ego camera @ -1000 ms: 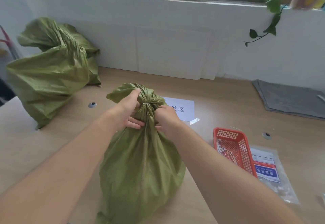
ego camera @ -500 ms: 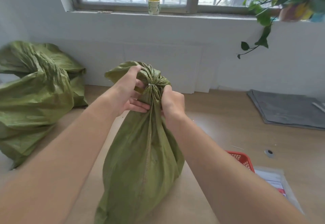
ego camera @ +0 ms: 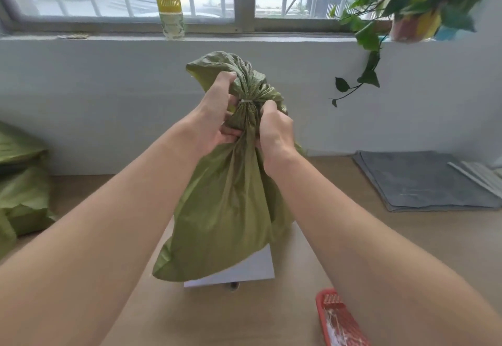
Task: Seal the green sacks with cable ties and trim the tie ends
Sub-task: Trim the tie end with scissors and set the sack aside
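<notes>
Left hand and right hand both curled round gathered neck of green sack, either side of white cable tie; red basket nearest; sack bottom over paper sheet on table; second green sack far left; grey cloth far right; yellow bottle on windowsill.

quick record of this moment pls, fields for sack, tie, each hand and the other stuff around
sack: green sack, held by its gathered neck over the white sheet on the table
tie: pale cable tie cinched around the neck; tail not visible
left hand: grips the neck, above and below the tie
right hand: grips the neck beside and below the tie
other sack: second green sack at far left
basket: red basket, bottom right, partly cut off
cloth: grey cloth on the table, far right
</notes>
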Demonstrator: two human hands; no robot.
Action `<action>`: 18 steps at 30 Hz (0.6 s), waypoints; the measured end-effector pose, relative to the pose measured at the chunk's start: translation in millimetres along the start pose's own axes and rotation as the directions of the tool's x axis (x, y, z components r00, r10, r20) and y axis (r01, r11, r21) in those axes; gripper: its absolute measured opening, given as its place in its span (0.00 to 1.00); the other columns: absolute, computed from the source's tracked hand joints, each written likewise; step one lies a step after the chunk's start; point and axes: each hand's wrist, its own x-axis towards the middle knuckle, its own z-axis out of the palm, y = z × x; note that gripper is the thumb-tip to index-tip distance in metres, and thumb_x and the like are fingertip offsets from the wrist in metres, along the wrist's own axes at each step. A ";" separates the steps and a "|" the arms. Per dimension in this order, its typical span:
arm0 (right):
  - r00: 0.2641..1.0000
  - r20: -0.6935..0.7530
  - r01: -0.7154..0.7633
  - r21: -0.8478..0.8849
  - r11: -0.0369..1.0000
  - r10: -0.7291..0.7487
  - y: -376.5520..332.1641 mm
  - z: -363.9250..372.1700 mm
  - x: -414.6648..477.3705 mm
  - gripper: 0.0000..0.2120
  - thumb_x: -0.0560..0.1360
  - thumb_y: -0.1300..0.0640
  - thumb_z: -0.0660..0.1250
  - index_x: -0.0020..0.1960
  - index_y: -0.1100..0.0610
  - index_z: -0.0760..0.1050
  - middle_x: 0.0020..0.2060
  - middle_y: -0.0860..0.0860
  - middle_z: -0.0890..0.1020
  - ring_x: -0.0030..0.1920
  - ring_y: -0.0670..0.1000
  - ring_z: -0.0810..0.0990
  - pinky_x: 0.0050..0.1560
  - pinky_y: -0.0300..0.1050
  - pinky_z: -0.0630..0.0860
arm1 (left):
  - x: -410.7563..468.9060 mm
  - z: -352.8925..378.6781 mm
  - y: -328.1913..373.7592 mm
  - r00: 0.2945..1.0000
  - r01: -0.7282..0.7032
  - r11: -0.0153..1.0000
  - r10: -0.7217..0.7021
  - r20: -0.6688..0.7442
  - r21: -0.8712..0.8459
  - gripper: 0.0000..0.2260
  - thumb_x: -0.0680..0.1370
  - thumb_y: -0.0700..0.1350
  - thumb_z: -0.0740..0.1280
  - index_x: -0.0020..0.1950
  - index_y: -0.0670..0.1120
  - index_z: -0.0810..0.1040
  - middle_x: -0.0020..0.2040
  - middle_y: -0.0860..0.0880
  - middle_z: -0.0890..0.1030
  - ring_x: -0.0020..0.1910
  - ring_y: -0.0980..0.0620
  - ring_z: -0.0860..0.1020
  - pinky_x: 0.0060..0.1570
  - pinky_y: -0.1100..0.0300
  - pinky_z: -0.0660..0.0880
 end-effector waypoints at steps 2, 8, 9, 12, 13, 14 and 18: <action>1.000 0.006 0.029 0.011 1.000 -0.029 -7.0 -7.3 43.1 0.14 0.74 0.44 0.57 0.35 0.51 0.72 0.34 0.50 0.76 0.37 0.54 0.75 0.46 0.59 0.80 | 38.6 24.1 10.8 1.000 -0.025 1.000 0.026 0.018 -0.011 0.24 0.80 0.65 0.59 0.49 0.46 0.81 0.32 0.48 0.85 0.41 0.44 0.83 0.51 0.51 0.81; 0.992 -0.040 0.118 0.005 0.993 -0.118 -10.3 -40.2 147.6 0.17 0.71 0.41 0.58 0.43 0.53 0.78 0.43 0.55 0.84 0.46 0.57 0.82 0.60 0.66 0.80 | 132.0 88.9 23.2 0.988 -0.103 0.994 0.107 0.113 -0.037 0.23 0.81 0.63 0.58 0.54 0.45 0.81 0.31 0.50 0.84 0.41 0.46 0.82 0.53 0.51 0.81; 0.992 -0.066 0.113 0.012 0.994 -0.112 -7.5 -46.7 162.0 0.17 0.72 0.41 0.58 0.44 0.53 0.79 0.46 0.56 0.86 0.50 0.58 0.84 0.60 0.65 0.80 | 145.8 99.1 18.1 0.985 -0.100 0.993 0.107 0.136 -0.054 0.22 0.82 0.61 0.58 0.51 0.46 0.82 0.32 0.50 0.85 0.41 0.46 0.82 0.54 0.51 0.80; 0.991 -0.117 0.069 0.100 0.993 -0.057 14.7 -60.1 193.3 0.15 0.77 0.45 0.59 0.45 0.54 0.78 0.47 0.53 0.85 0.51 0.57 0.82 0.61 0.59 0.80 | 178.2 118.4 -14.0 0.981 -0.015 0.992 0.039 0.191 -0.124 0.20 0.83 0.60 0.57 0.54 0.46 0.81 0.44 0.46 0.86 0.46 0.43 0.82 0.60 0.47 0.79; 0.993 -0.116 0.044 0.125 0.991 -0.030 24.6 -61.9 197.5 0.14 0.79 0.46 0.59 0.45 0.54 0.78 0.46 0.50 0.83 0.51 0.56 0.81 0.59 0.56 0.80 | 186.0 120.5 -29.2 0.980 0.020 0.992 0.005 0.200 -0.123 0.21 0.83 0.60 0.57 0.60 0.47 0.80 0.52 0.45 0.84 0.51 0.42 0.82 0.62 0.46 0.78; 0.994 -0.108 0.023 0.133 0.991 -0.009 35.5 -62.9 200.8 0.13 0.79 0.47 0.60 0.45 0.53 0.78 0.46 0.48 0.81 0.51 0.54 0.80 0.56 0.53 0.78 | 191.5 120.7 -44.8 0.979 0.058 0.992 -0.035 0.202 -0.109 0.23 0.83 0.61 0.56 0.66 0.47 0.78 0.61 0.45 0.81 0.58 0.40 0.80 0.65 0.45 0.76; 0.998 -0.044 -0.040 0.116 0.992 0.045 52.9 -66.2 192.8 0.09 0.81 0.47 0.59 0.52 0.51 0.74 0.45 0.44 0.73 0.55 0.50 0.71 0.57 0.49 0.68 | 195.1 113.1 -85.4 0.981 0.110 0.992 -0.099 0.165 -0.058 0.27 0.83 0.64 0.54 0.77 0.53 0.71 0.79 0.48 0.67 0.75 0.37 0.68 0.71 0.45 0.68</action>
